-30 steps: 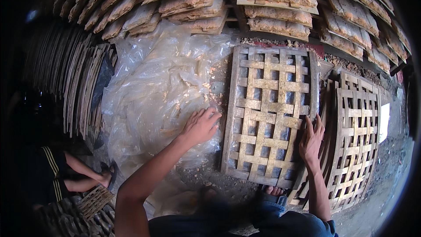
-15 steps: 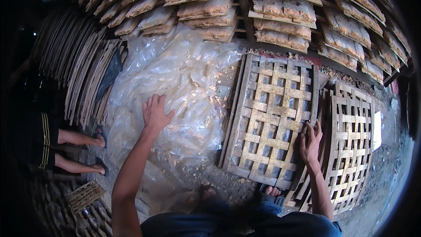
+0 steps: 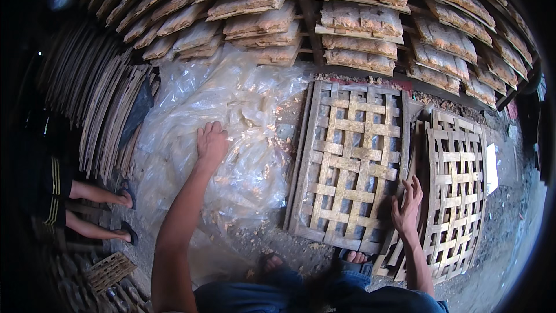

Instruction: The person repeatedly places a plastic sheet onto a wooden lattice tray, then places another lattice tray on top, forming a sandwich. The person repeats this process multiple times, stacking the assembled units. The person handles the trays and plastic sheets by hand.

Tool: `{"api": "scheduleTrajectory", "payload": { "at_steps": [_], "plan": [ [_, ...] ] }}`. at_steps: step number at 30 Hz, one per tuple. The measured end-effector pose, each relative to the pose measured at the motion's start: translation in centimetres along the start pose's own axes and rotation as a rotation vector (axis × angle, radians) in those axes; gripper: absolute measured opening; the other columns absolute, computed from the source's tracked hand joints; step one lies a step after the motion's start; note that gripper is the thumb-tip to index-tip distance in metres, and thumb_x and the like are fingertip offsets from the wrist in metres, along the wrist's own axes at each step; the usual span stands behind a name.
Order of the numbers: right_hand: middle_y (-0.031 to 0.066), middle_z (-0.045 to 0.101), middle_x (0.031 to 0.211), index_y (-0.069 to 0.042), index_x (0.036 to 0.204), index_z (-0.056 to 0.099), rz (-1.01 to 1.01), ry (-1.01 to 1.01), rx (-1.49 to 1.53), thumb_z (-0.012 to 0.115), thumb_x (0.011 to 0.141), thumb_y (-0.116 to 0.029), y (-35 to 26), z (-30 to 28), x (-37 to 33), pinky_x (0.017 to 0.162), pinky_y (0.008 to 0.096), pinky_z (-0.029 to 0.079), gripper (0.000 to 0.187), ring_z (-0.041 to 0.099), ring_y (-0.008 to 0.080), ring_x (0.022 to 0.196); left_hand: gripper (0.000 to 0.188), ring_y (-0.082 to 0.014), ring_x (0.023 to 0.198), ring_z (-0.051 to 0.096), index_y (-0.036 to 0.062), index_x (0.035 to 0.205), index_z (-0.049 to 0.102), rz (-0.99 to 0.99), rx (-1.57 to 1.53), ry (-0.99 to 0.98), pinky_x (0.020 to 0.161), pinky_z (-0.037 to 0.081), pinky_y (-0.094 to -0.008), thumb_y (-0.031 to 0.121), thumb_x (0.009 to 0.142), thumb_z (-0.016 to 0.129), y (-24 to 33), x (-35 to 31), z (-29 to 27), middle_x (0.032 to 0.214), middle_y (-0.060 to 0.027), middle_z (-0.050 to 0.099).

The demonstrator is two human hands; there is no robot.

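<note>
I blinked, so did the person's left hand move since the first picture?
Yes: the left hand moved left, closer to the upright wooden stack.

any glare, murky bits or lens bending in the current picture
Head view: white glints on the crumpled plastic sheet; head view: the far left is dim, the stacked slatted panels sinking into shadow; head view: black rim, with fisheye curvature bowing the rows of slabs up top.
</note>
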State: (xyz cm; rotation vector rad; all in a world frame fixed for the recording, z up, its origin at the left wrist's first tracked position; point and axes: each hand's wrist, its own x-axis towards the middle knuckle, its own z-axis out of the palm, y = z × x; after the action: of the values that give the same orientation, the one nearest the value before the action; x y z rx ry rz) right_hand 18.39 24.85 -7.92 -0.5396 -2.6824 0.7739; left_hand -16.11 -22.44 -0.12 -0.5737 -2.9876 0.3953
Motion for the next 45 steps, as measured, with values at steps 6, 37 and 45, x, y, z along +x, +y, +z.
{"api": "scheduleTrajectory", "payload": {
  "at_steps": [6,37,45],
  "plan": [
    [0.0247,0.032,0.158,-0.007,0.143,0.048,0.005,-0.022,-0.01,0.068,0.083,0.001,-0.5,-0.7,0.2,0.115,0.0562,0.038,0.064,0.039,0.0483,0.138,0.01,-0.0226,0.109,0.056,0.0104,0.092,0.076,-0.048,-0.258,0.212,0.094,0.039,-0.0403,0.018,0.087,0.073,-0.3,-1.6,-1.9,0.111,-0.0023,0.064],
    [0.0269,0.058,0.134,0.005,0.137,0.051,-0.75,-0.529,0.236,0.069,0.087,-0.023,-27.7,-11.5,20.9,0.112,0.0494,0.044,0.06,0.056,0.0437,0.13,0.057,-0.0105,0.091,0.062,0.0022,0.147,0.051,0.086,-1.109,0.394,0.089,0.051,-0.0269,-0.009,0.091,0.049,-1.9,-4.5,-23.4,0.104,-0.0043,0.067],
    [0.0193,0.063,0.137,0.002,0.153,0.038,-1.043,-0.727,0.661,0.083,0.088,-0.033,-42.2,-2.4,21.6,0.117,0.0449,0.04,0.087,0.054,0.0354,0.136,0.077,-0.0234,0.089,0.071,0.0053,0.156,0.036,0.167,-0.768,0.291,0.083,0.053,-0.0308,-0.006,0.082,0.055,-1.8,-9.1,-24.1,0.108,-0.0155,0.075]
  ]
}}
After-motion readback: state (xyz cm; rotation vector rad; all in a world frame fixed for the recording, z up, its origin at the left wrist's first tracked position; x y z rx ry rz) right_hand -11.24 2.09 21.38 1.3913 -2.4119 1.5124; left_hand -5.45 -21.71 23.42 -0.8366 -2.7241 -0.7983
